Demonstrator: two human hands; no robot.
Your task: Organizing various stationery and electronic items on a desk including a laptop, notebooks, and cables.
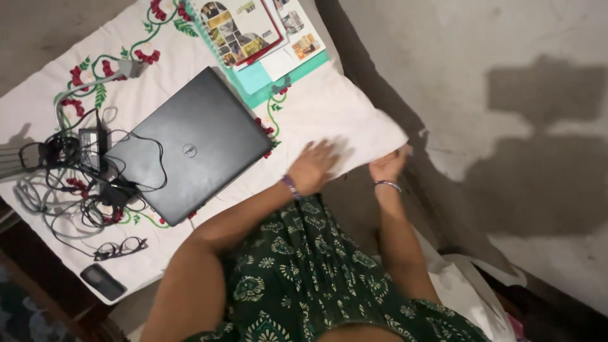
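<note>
Both hands work the white embroidered cloth (329,114): the left hand (313,166) lies flat and open on it near the closed black laptop (190,145), while the right hand (389,166) pinches its corner.

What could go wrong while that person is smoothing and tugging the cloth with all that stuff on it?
The right hand grips the white cloth at its corner; pulling could shift the closed laptop resting on it. The tangled cables and glasses lie near the table edge and might slide off.
</note>
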